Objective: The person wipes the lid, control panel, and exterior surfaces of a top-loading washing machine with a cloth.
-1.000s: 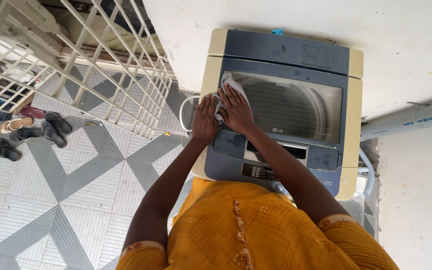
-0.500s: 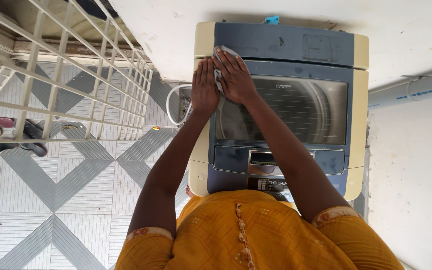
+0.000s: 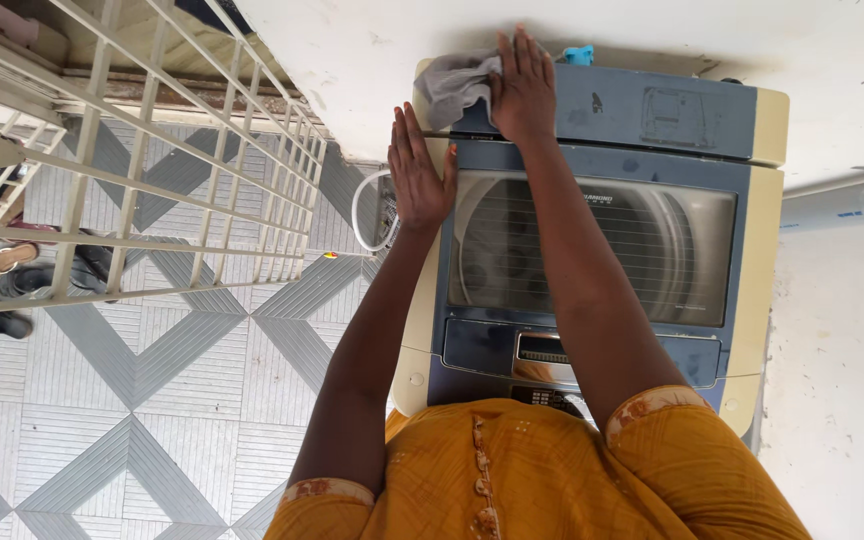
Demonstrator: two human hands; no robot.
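1. I see the top-loading washing machine (image 3: 592,230) against the white wall, its clear lid closed and the drum visible through it.
2. Right hand (image 3: 522,85): fingers spread flat, pressing the grey cloth (image 3: 457,85) onto the machine's rear panel at its back left corner. It is pinned under the palm, not gripped.
3. Left hand (image 3: 420,170): open, fingers straight and together, resting on the machine's left edge beside the lid; it holds nothing.
4. Progress, my judgement: wiping is at the back left corner; I cannot tell which parts are already clean.
5. Hidden: the front control panel is partly covered by the orange garment; the right forearm crosses the lid.
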